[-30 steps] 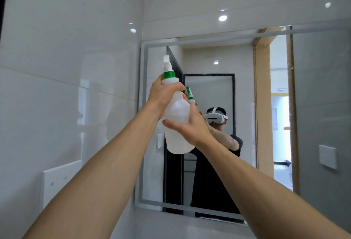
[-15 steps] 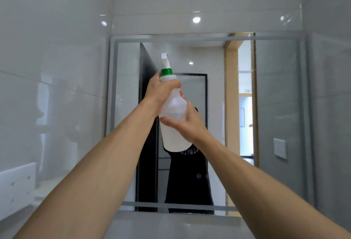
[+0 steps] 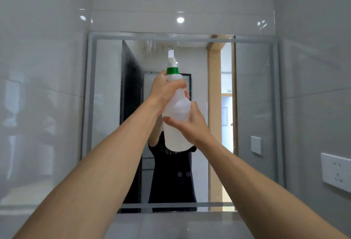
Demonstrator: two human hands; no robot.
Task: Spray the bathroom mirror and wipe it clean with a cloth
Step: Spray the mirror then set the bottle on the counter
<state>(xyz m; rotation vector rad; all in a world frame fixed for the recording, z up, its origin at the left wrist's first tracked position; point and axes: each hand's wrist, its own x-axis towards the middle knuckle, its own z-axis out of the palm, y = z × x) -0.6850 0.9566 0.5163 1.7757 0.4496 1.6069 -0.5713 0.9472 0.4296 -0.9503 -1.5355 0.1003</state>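
Note:
A translucent white spray bottle (image 3: 176, 117) with a green collar and white nozzle is held upright in front of the bathroom mirror (image 3: 252, 94), near its upper middle. My left hand (image 3: 164, 91) wraps the bottle's neck just below the green collar. My right hand (image 3: 190, 125) cups the bottle's body from the right. Fine spray droplets (image 3: 152, 48) speckle the glass near the mirror's top edge, above and left of the nozzle. The mirror reflects a person in a dark top, mostly hidden behind the bottle. No cloth is in view.
Glossy grey tiled walls stand close on both sides. A white wall socket (image 3: 336, 173) sits on the right wall; a white switch plate (image 3: 256, 145) shows in the reflection. A ledge (image 3: 171, 223) runs below the mirror's lower frame.
My view has swung right, so the mirror now sits centred and fully framed. Spray droplets have appeared on the glass near the top. Both hands keep the same hold on the bottle.

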